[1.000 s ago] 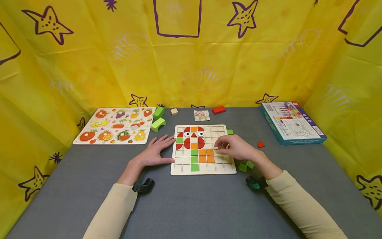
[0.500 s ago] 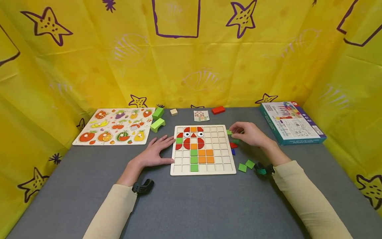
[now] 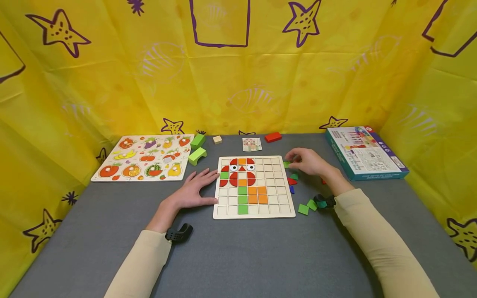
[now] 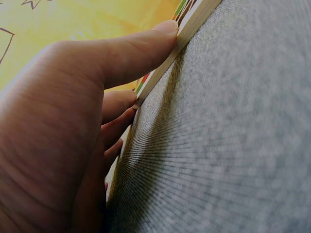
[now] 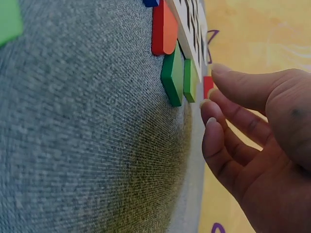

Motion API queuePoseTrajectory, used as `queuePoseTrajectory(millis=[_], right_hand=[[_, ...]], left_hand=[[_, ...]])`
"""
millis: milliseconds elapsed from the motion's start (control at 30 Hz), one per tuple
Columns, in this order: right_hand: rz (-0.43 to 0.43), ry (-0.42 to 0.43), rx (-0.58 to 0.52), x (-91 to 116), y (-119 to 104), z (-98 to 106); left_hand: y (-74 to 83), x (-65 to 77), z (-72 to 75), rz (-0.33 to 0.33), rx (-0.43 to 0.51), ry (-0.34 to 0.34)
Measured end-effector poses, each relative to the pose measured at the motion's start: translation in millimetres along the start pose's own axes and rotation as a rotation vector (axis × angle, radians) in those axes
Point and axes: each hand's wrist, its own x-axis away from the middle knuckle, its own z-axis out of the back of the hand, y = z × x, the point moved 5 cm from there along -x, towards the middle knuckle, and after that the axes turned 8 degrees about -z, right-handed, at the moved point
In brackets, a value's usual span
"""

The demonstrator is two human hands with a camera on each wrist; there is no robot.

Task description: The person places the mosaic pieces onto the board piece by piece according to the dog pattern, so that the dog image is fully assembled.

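Note:
A wooden grid board (image 3: 276,203) holds red, orange and green tiles and two eye tiles in an owl-like pattern. Thumb and fingertips of my left hand (image 3: 193,190) touch the board's left edge, its fingers spread; the left wrist view shows the thumb on the rim. Beyond the board's upper right corner, my right hand (image 3: 307,161) hovers by a light green tile (image 3: 286,164). In the right wrist view, its fingers are loosely bent, thumb apart from them, with nothing held. Below it lie a dark green tile (image 5: 172,75), a red tile (image 5: 164,29) and a blue tile (image 3: 292,189).
Two green squares (image 3: 303,209) lie right of the board. A small picture card (image 3: 251,144), a red block (image 3: 273,137) and a beige block (image 3: 217,140) sit behind it. A fruit puzzle (image 3: 139,159) and green blocks (image 3: 197,155) are at left; a box (image 3: 367,155) stands right.
My right hand has left the right part of the board and moved right and back to the light green tile, shifting slightly in the last half second. My left hand stays at the board's edge.

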Motion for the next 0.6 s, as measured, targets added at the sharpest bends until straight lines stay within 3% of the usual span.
queuePoseTrajectory(millis=[600], right_hand=[[0.081,-0.174,0.076,27.3,3.1,-5.6]], left_hand=[[2.1,1.4,1.5,-0.011,0.004,0.011]])
